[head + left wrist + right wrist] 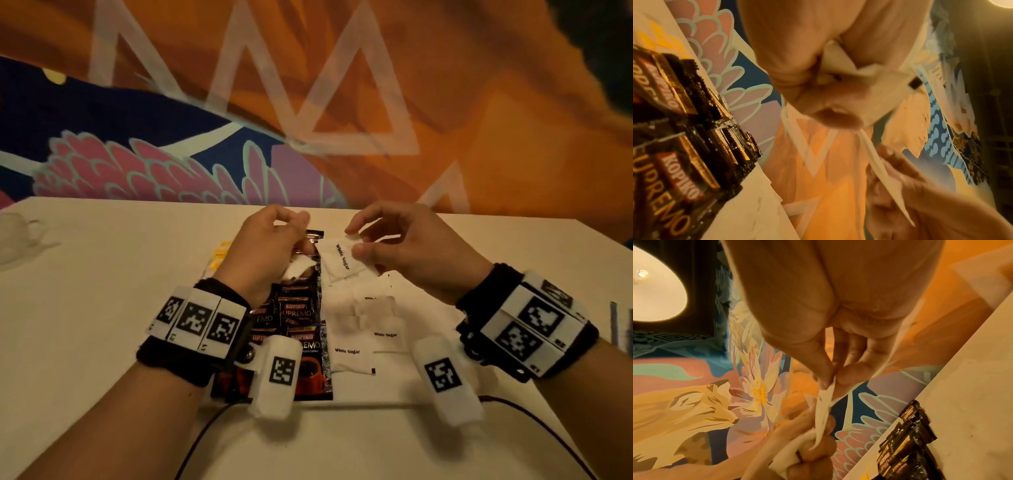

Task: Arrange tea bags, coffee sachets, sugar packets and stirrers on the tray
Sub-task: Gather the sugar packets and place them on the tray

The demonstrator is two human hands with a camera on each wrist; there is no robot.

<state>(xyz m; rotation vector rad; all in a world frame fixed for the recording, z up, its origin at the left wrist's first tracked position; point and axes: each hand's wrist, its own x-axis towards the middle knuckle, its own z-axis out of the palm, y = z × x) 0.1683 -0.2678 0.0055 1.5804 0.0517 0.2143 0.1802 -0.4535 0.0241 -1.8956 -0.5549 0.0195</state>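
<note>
While pinching the lifted sugar packet (342, 262) by only its top corner with the thumb and first finger of the right hand (411, 246), other fingers loose, could easily let it slip and land crooked on the laid sugar packets (352, 353) on the white tray (356, 390), or bump the neat coffee sachets (298, 315) just beside them. Could also spill the bunch of spare packets (299, 267) squeezed in the curled fingers of the left hand (267, 246), above the tray's far end. Says "White Sugar" in black on the packets and "KOPIKO SUPREMO" on the dark sachets.
</note>
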